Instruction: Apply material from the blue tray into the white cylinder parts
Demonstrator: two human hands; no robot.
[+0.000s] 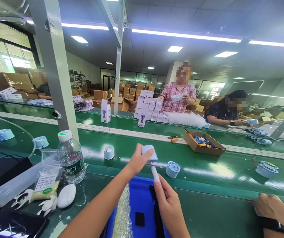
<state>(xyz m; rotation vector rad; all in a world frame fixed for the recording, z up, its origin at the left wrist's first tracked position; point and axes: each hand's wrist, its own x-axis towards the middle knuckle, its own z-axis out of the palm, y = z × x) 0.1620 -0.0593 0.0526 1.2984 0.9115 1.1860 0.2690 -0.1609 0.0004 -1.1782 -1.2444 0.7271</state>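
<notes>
Left hand (138, 161) clasping pale round fan housing (149, 153), right hand (168, 201) gripping white screwdriver (155, 172) against it, above blue parts bin (142, 201), beside green conveyor belt (218, 172), 1 water bottle (71, 158) at left.

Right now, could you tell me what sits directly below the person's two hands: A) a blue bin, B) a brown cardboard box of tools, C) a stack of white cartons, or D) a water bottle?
A: the left hand and right hand hold a small pale-blue part and a white tool above the blue bin.
</notes>
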